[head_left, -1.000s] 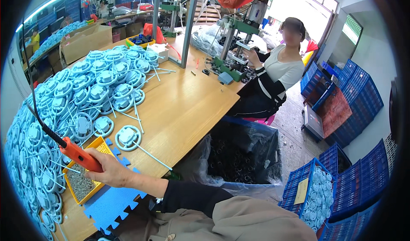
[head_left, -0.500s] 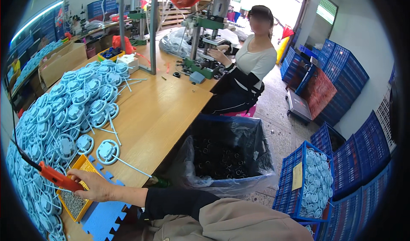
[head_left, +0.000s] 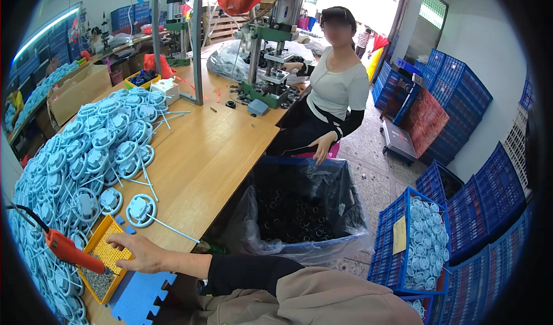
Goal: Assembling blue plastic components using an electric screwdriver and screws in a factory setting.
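"Right hand (head_left: 141,255) gripping?"
"No, loosely uncurled; the orange tool (head_left: 72,251) is just beside it, its end over the yellow tray (head_left: 103,247)."
"Labels?"
"Yellow label (head_left: 399,235), blue crate (head_left: 380,263); too small to read."

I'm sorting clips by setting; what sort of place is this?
Probably a small factory or assembly workshop: light-blue parts are heaped on a table, a press stands beyond them, and blue crates are stacked by the wall.

I've got one orange tool (head_left: 74,251), one hand (head_left: 138,253) in view, two yellow trays (head_left: 103,248), one floor scale (head_left: 400,140)!
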`<state>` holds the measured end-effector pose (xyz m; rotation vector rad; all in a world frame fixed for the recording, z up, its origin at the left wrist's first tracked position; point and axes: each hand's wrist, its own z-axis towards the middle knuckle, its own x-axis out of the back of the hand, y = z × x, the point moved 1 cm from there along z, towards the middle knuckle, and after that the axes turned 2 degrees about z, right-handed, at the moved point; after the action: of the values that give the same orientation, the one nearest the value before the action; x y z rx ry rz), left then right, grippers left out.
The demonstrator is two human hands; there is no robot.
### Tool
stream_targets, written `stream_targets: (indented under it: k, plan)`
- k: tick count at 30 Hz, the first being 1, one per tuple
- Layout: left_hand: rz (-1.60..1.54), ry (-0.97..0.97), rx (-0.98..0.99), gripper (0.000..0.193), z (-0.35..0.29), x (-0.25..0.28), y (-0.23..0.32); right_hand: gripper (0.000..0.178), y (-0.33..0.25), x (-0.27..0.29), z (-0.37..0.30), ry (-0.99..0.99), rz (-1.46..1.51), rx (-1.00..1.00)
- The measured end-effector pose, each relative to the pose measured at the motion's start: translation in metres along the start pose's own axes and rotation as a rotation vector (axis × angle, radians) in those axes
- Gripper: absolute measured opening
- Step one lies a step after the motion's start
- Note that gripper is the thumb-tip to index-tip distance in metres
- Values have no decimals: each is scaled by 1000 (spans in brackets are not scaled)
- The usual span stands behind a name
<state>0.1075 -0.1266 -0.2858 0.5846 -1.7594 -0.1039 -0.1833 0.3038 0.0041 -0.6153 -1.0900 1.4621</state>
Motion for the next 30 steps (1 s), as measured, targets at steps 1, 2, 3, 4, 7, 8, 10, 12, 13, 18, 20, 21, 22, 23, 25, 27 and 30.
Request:
stream_targets:
  k: [1,2,3,4,7,8,10,12,13,18,20,21,22,23,25,27,30]
  plan:
    - [-31,-13,12,42,1,-6,-3,54,0,-1,1,13,-9,15]
    - [-39,4,27,42,-5,-14,-13,54,-5,-6,3,-5,-1,28]
    - [33,-31,12,44,-1,-21,-19,53,-8,-5,3,-1,-5,36]
    - [107,-64,3,45,3,-32,-34,52,-12,-5,3,0,-5,45]
    - [408,323,-631,45,6,-73,-99,52,-14,3,5,-9,18,39]
    - [404,323,-637,45,1,-52,-71,52,-10,9,5,-6,12,39]
    - [-245,-22,-85,52,-6,-38,-25,52,-10,3,4,-4,11,74]
    - [-226,19,-111,49,-9,1,29,53,-15,12,4,-8,24,69]
    - [-202,51,-134,45,-14,26,58,53,-16,16,6,-8,41,54]
    - [-84,218,-116,24,-45,119,179,52,-35,26,11,-40,54,59]
    - [-78,228,-128,22,-50,144,200,52,-46,30,10,-25,33,86]
    - [-79,231,-141,21,-51,153,208,52,-49,33,10,-30,40,85]
    - [3,346,-297,18,-55,162,222,52,-52,35,9,-16,28,119]
    - [6,350,-284,18,-60,173,241,52,-57,39,8,-5,17,154]
    - [-89,398,-479,14,-62,198,289,52,-60,54,2,55,19,173]
    - [-54,458,-527,14,-68,216,321,50,-76,72,4,72,29,205]
    - [-16,749,-786,20,-75,240,351,49,-120,105,4,147,56,453]
